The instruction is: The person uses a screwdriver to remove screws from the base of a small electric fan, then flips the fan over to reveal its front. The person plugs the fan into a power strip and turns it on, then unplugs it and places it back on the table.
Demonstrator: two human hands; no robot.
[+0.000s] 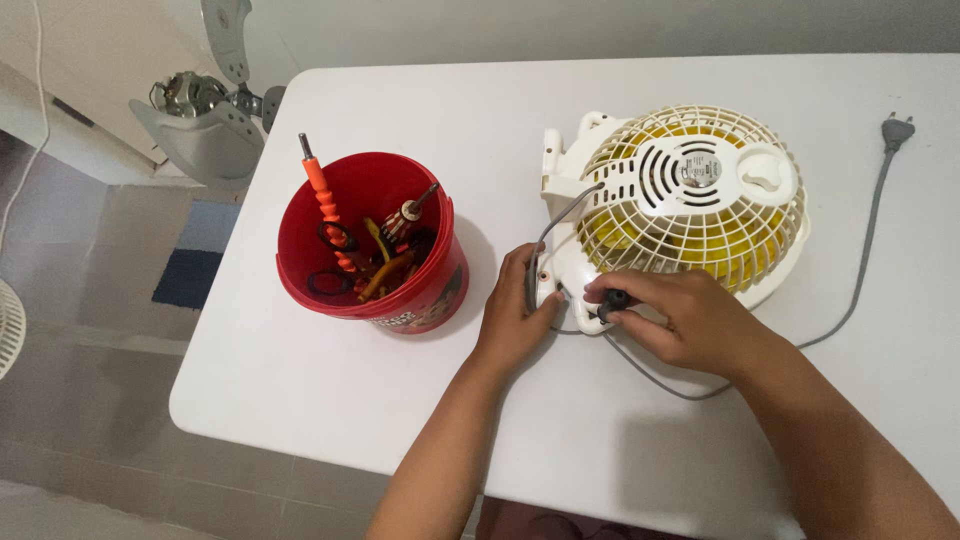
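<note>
A small white fan [690, 195] with yellow blades lies grille-up on the white table [330, 400]. My left hand [515, 315] presses against the near-left corner of the fan's white base. My right hand [680, 315] pinches a small dark handle [612, 300] at the base's near edge; what the handle belongs to is hidden by my fingers. The fan's grey cord [860, 280] runs right and up to its plug [895, 130].
A red bucket [425, 290] holding screwdrivers, scissors and other tools stands left of the fan. Off the table's far-left corner, grey fan parts [205, 120] lie on the floor. The table's near edge runs just below my forearms.
</note>
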